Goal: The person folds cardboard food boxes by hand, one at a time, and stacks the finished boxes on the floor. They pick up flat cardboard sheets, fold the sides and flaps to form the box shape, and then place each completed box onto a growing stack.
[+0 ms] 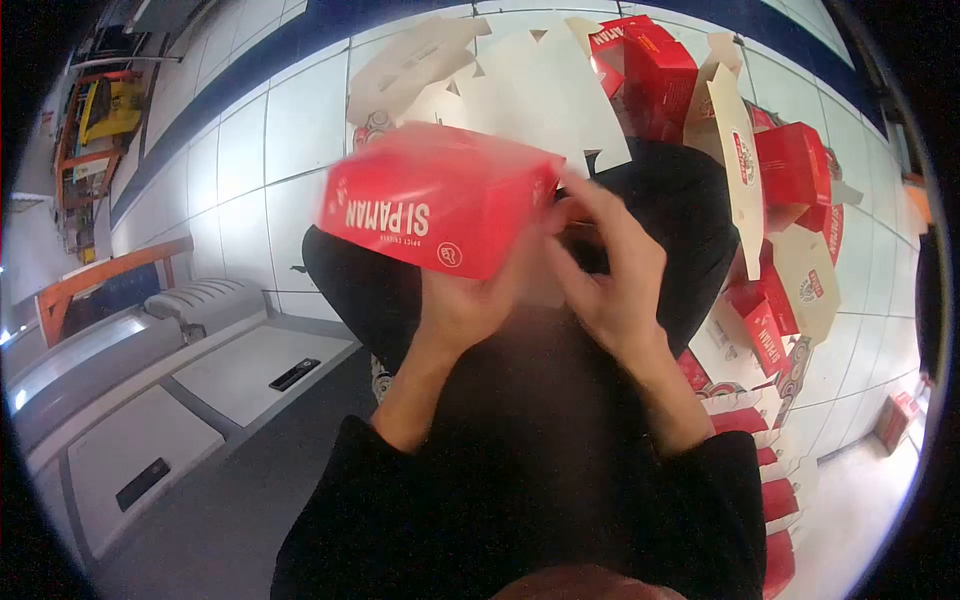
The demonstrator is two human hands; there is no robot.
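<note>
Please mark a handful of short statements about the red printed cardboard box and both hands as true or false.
1. Both hands hold the red printed cardboard box. True.
2. The right hand works at the box's end. True.
3. The left hand rests on the floor. False: it grips the box from below.
4. The box is blue. False: it is red with white lettering.
5. Flat white carton blanks lie on the tiled floor beyond. True.
</note>
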